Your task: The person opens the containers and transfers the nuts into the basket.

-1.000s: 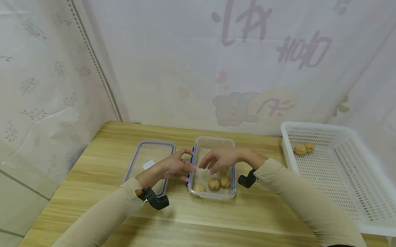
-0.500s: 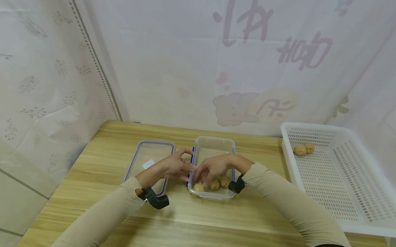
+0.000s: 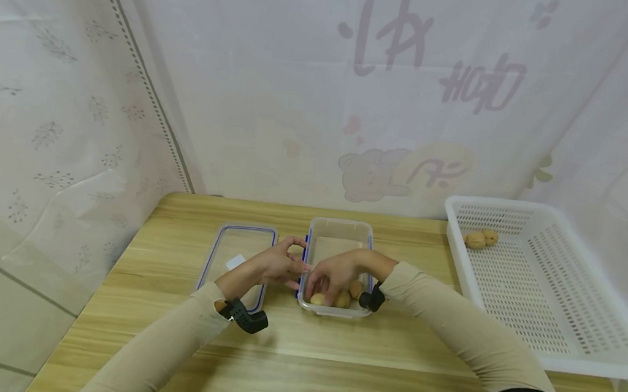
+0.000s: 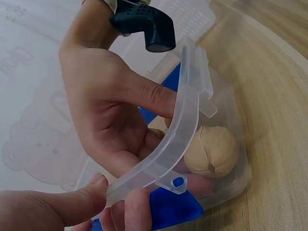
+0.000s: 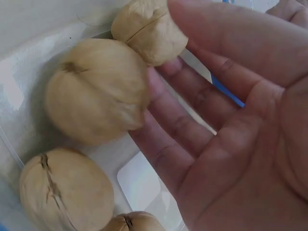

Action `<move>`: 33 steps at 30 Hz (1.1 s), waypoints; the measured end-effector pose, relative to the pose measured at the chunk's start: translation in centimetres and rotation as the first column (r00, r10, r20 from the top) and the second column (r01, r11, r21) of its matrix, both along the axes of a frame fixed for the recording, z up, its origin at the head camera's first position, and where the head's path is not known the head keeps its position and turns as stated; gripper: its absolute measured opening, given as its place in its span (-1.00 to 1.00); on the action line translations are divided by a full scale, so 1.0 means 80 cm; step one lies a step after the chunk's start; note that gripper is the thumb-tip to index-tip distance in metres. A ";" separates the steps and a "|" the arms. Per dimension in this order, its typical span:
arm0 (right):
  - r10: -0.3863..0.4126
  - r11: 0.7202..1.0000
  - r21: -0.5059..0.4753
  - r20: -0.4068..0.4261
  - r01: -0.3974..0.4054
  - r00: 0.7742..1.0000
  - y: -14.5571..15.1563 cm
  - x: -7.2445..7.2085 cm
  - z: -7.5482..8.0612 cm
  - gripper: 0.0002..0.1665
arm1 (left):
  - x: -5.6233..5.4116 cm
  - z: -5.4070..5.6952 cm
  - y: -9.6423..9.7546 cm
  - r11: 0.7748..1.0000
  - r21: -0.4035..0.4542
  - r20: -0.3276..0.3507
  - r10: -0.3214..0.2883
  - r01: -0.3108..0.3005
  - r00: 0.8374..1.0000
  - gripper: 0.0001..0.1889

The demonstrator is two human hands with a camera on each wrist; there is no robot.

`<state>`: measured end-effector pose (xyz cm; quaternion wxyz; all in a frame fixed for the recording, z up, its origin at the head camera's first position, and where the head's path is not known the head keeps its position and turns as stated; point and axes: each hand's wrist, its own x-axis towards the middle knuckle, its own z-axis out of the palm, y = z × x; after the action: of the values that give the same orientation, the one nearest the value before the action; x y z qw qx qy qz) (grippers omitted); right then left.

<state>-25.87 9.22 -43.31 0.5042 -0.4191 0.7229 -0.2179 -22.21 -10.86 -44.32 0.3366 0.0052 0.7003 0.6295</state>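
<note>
The clear plastic food container with blue side clips stands on the table, several walnuts at its near end. My left hand pinches its left rim, thumb on the edge and fingers on the outer side, as the left wrist view shows. Inside the container is my right hand, palm turned to the walnuts. Its fingers are extended, the tips touching two walnuts, and its thumb tip overlaps the upper one. In the left wrist view a walnut sits in the near corner.
A clear lid with a blue seal lies left of the container, under the left forearm. On the right stands a white perforated basket, with walnuts in its far left corner. A printed curtain hangs behind the table.
My right hand has come down and slightly left into the container, among the walnuts at the near end. The left hand has stayed at the rim.
</note>
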 end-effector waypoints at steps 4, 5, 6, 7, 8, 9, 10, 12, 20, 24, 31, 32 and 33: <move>0.008 1.000 -0.007 -0.025 -0.008 1.000 -0.002 0.003 -0.004 -0.54 | 0.000 -0.003 0.000 1.000 0.005 0.009 0.003 -0.003 1.000 -0.38; 0.009 1.000 -0.008 -0.029 -0.009 1.000 -0.003 0.003 -0.005 -0.55 | 0.000 -0.004 0.000 1.000 0.007 0.010 0.004 -0.004 1.000 -0.38; 0.005 1.000 -0.010 -0.032 -0.005 0.999 -0.003 0.003 -0.006 -0.56 | 0.000 -0.004 0.000 1.000 0.009 0.012 0.005 -0.005 1.000 -0.38; 0.003 1.000 -0.012 -0.034 -0.003 0.999 -0.003 0.003 -0.007 -0.56 | 0.000 -0.005 0.000 1.000 0.011 0.012 0.005 -0.005 1.000 -0.38; -0.001 1.000 -0.011 -0.036 0.000 0.999 -0.003 0.004 -0.007 -0.57 | 0.000 -0.005 0.000 1.000 0.012 0.012 0.005 -0.006 1.000 -0.39; -0.007 1.000 -0.012 -0.036 0.007 0.999 -0.003 0.003 -0.008 -0.58 | 0.000 -0.005 0.000 1.000 0.011 0.009 0.005 -0.005 1.000 -0.39; -0.012 1.000 -0.011 -0.032 0.012 0.999 -0.003 0.003 -0.008 -0.58 | 0.000 -0.005 0.000 1.000 0.012 0.008 0.006 -0.006 1.000 -0.39; -0.018 1.000 -0.014 -0.030 0.017 0.999 -0.003 0.003 -0.009 -0.59 | 0.001 -0.005 0.000 1.000 0.011 0.008 0.005 -0.005 1.000 -0.39; -0.039 0.999 -0.031 -0.013 0.039 0.999 -0.004 0.003 -0.010 -0.61 | 0.000 -0.004 0.000 1.000 0.010 0.005 0.012 -0.012 1.000 -0.39; -0.050 0.998 -0.038 -0.046 0.049 0.998 -0.001 0.002 -0.007 -0.61 | 0.001 -0.003 0.000 1.000 0.006 0.004 0.011 -0.011 1.000 -0.39; -0.110 0.993 -0.065 -0.125 0.103 0.986 0.012 -0.006 0.001 -0.62 | 0.000 -0.002 0.000 1.000 0.006 0.002 0.006 -0.006 1.000 -0.40; -0.121 0.991 -0.073 -0.134 0.112 0.984 0.015 -0.008 0.001 -0.62 | 0.000 -0.001 0.000 1.000 0.008 0.003 0.007 -0.007 1.000 -0.40; -0.135 0.989 -0.080 -0.138 0.125 0.981 0.018 -0.009 0.001 -0.61 | -0.001 -0.001 0.000 1.000 0.010 0.004 0.007 -0.007 1.000 -0.40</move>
<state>-26.59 10.62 -43.19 0.4206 -0.4033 0.7749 -0.2450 -22.27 -10.83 -44.42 0.3357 0.0031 0.6965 0.6341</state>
